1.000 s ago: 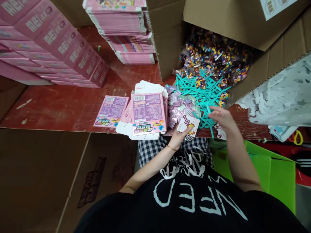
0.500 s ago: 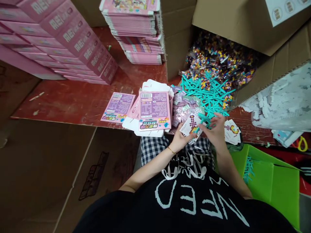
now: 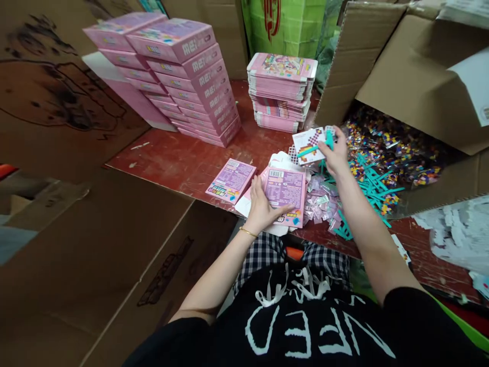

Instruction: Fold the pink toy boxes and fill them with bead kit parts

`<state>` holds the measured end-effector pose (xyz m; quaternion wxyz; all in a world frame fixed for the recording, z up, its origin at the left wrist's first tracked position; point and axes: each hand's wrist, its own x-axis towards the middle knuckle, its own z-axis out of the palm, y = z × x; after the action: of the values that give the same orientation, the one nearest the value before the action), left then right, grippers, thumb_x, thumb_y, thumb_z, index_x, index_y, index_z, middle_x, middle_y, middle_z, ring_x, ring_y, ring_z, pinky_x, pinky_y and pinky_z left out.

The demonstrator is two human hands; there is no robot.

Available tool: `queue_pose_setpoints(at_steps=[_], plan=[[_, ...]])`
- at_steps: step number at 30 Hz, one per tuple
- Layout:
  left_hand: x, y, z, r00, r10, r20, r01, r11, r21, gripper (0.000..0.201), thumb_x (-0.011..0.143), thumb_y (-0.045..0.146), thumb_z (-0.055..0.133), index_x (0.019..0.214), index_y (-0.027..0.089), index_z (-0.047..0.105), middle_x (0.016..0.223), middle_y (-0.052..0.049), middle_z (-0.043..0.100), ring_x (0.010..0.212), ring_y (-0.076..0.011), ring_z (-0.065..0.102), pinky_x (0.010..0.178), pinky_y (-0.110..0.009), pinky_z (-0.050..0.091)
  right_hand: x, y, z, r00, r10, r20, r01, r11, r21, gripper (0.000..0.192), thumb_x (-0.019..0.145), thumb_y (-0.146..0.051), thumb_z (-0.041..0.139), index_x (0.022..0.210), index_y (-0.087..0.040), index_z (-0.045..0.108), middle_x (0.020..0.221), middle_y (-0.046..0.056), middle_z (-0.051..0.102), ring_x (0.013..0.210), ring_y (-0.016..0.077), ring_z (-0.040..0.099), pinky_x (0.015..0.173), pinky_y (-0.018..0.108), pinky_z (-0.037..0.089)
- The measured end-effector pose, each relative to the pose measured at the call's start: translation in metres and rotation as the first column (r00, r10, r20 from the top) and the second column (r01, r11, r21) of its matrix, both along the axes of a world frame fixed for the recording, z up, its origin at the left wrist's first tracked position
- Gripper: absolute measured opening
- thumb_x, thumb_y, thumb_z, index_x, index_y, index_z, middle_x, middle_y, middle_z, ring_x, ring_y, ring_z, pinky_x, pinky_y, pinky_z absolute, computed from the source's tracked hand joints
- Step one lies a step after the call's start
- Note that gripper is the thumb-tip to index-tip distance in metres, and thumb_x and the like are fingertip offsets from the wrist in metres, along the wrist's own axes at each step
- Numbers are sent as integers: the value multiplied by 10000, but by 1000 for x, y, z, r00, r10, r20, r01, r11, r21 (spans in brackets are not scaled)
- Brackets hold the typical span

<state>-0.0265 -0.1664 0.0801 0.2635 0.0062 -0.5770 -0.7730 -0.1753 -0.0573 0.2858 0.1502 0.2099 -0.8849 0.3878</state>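
Note:
My right hand is raised over the table, closed on a card printed with a pixel pattern. A teal plastic stick lies across the card in the same grip, and part of a white grid board shows behind it. My left hand rests on the top pink-purple box of a small pile, fingers stretched along its left edge and thumb spread over its face. White flaps of unfolded cartons stick out beneath. Another flat pink-purple box lies just left of that hand.
Small silvery-pink packets and loose teal sticks lie right of the pile. Behind them an open carton spills bags of coloured beads. Stacked pink boxes and flattened cartons stand at the back. White pieces in plastic lie right.
My right hand has carried the card and teal stick up and away from my body. My left hand has let go of the card and moved left onto the box. The view has shifted left.

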Motion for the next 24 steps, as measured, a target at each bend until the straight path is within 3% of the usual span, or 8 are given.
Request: queue_pose_setpoints(at_steps=[2,4,9,12,15,19,21,24], plan=[[-9,9,-18,1000,-9,30,11,998,-64,1360,520,548,915,1545,104,140,1610,-318,138,1523,-448,108,1231,-602,114,-39,-3,-16,991,12,130,-19,998,59,812,652,-480,821,1330,-245,441,1346,96,578,1175,225,607,937,373,557],[-13,18,-28,999,-13,50,18,996,-86,1346,543,556,902,1550,121,122,1607,-312,161,1519,-437,151,1226,-604,156,-53,0,-31,933,76,353,-121,987,109,819,582,-452,862,1275,-231,486,1315,92,595,1126,223,619,922,364,559],[-7,14,-20,996,-81,48,81,997,-6,1313,561,528,902,1550,160,120,1585,-270,264,1493,-399,270,1213,-577,248,-7,-2,-38,764,243,597,-431,881,194,601,645,-441,857,1151,-217,621,1193,48,652,1061,198,626,942,347,543],[7,-2,-5,983,-181,18,176,972,155,1207,559,477,913,1503,151,237,1502,-230,427,1405,-353,439,1170,-520,365,34,-15,-23,781,271,562,-475,842,255,513,757,-474,786,1179,-223,637,1101,24,672,982,166,645,926,330,549],[29,-11,7,962,-271,32,252,927,277,929,521,428,933,1290,155,489,1265,-147,635,1168,-305,637,1044,-486,503,66,-17,-3,870,255,423,-365,909,201,531,820,-504,724,1267,-252,586,1066,28,666,884,152,660,784,297,592],[61,0,12,972,-224,74,195,938,288,780,500,394,938,1124,183,521,1084,-69,675,1004,-251,687,929,-432,570,104,6,17,971,194,138,-217,960,176,541,851,-481,693,1333,-296,531,1077,28,642,854,155,656,725,293,599],[73,12,11,969,-235,82,206,942,266,756,502,400,930,1093,189,510,1061,-57,665,977,-240,688,911,-420,577,126,21,19,964,237,120,-265,900,345,465,858,-431,698,1281,-277,580,1099,36,644,939,169,651,821,320,588],[83,29,7,937,-331,112,297,923,244,754,506,422,918,1094,189,508,1042,-58,665,946,-241,695,890,-422,586,158,44,13,899,359,252,-436,675,596,275,939,-351,597,1166,-211,666,1122,67,653,1062,176,623,974,362,522]])
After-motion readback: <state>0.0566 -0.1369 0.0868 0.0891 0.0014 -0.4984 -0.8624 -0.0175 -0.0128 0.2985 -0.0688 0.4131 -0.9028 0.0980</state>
